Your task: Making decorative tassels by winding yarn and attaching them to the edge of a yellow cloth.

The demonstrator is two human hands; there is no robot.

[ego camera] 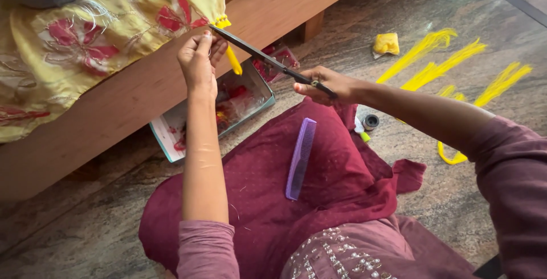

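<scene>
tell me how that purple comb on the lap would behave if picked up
The purple comb looks like thin plastic, so probably light and fairly stiff. Its smooth spine could be slightly slippery. Lying flat on the maroon cloth, it seems unlikely to roll.

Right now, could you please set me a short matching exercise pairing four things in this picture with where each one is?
Things:
1. purple comb
2. scissors
3. yellow tassel
4. yellow thread bundles

Places:
A. loose on the stone floor
B. hanging from the floral cloth's edge
C. lying on the maroon cloth on the lap
D. held in the right hand

Pairs: 1-C, 2-D, 3-B, 4-A
</scene>
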